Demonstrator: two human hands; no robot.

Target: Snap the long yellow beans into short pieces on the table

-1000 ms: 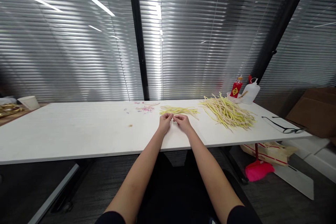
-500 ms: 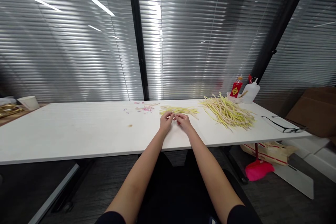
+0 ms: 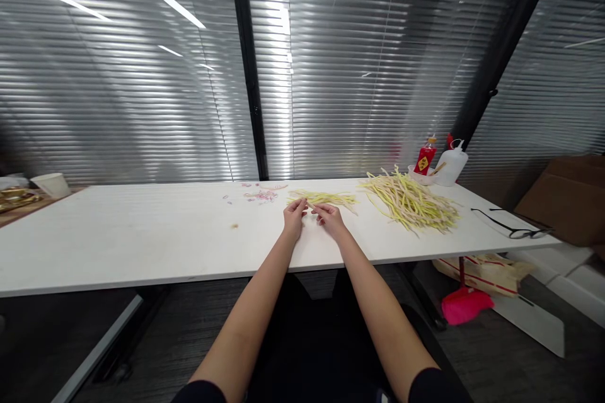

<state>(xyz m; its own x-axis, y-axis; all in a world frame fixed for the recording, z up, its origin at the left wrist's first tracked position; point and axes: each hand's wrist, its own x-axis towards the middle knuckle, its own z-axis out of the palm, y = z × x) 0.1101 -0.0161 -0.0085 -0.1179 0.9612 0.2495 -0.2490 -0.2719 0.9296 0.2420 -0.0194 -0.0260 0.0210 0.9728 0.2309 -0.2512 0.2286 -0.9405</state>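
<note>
My left hand [image 3: 295, 214] is closed, thumb and fingertips pinching one end of a short, thin pale strip [image 3: 311, 205] above the white table [image 3: 155, 227]. From the other side, my right hand [image 3: 329, 216] pinches the strip's opposite end. What exactly the strip is made of is too small to tell. Just behind my fingers lies a small bunch of yellow strands [image 3: 326, 197]. To the right is a much larger heap of yellow and pale strands [image 3: 409, 201].
Small pink and purple bits [image 3: 265, 195] are scattered left of my hands. Behind the heap stand a red bottle [image 3: 425, 158], a white squeeze bottle [image 3: 451, 165] and a small bowl [image 3: 422, 178]. Black glasses [image 3: 520, 233] lie at the right edge. A white cup [image 3: 53, 185] is far left.
My hands have drawn slightly apart, the left one moving a little to the left. The pale strip now shows between the fingertips.
</note>
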